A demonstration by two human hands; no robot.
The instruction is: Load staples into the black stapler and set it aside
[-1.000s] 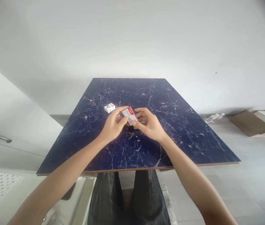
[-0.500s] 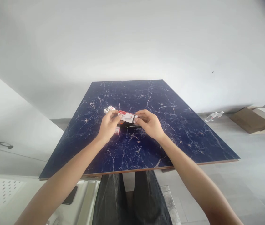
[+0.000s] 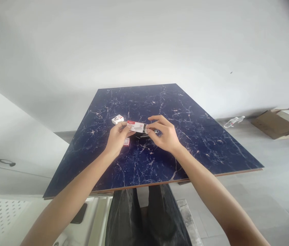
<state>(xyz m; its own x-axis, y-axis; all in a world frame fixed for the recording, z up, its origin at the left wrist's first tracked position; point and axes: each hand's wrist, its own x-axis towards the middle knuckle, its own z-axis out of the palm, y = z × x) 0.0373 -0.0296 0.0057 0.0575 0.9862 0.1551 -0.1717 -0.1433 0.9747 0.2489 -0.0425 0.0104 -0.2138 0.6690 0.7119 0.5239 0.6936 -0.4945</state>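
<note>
Our left hand [image 3: 116, 139] grips the red-and-white box [image 3: 136, 126] | right hand [image 3: 165, 135] pinches its right end | we want gentle, level handling!

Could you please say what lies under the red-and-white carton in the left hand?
Below the carton, shiny pieces, too small to identify, show on the blue marbled tabletop, near a red-bordered box. The carton, left hand and right hand hide the rest.

The held box [image 3: 137, 127] looks like smooth card; the tabletop [image 3: 134, 171], smooth.
</note>
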